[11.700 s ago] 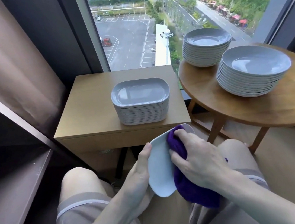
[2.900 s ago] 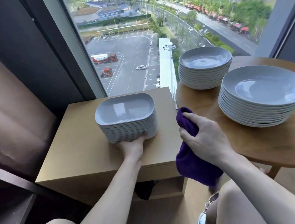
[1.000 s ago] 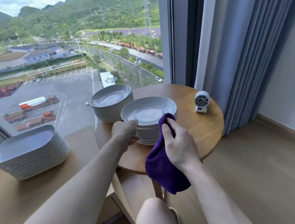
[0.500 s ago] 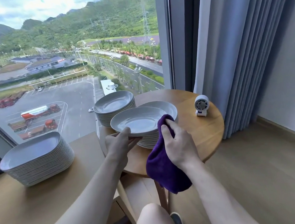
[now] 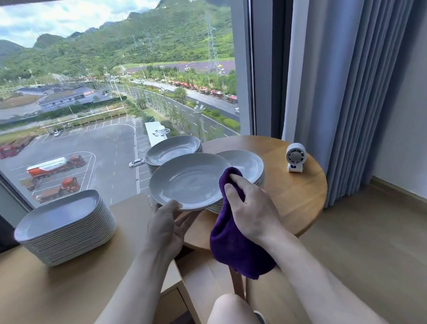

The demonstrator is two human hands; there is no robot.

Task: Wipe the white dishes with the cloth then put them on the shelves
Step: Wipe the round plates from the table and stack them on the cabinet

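My left hand (image 5: pixel 167 225) holds a round white plate (image 5: pixel 186 182) by its near rim, thumb on top, lifted level above the round wooden table (image 5: pixel 297 197). My right hand (image 5: pixel 250 207) grips the purple cloth (image 5: pixel 237 249), whose top bunch touches the plate's right edge while the rest hangs down. Behind the plate sits the stack of round plates (image 5: pixel 247 164) it partly covers, and a second stack of deeper round dishes (image 5: pixel 172 149) stands further back. A stack of rounded rectangular dishes (image 5: pixel 65 226) rests on the square wooden table (image 5: pixel 23 303) at left.
A small white fan (image 5: pixel 296 157) stands on the round table's right side. A large window (image 5: pixel 109 93) fills the back; grey curtains (image 5: pixel 351 71) hang at right. My knee (image 5: pixel 233 319) shows at the bottom. Wooden floor lies at right.
The plate has come off the near round stack and moved left and toward me in my left hand. My right hand with the cloth has risen to the plate's right edge.
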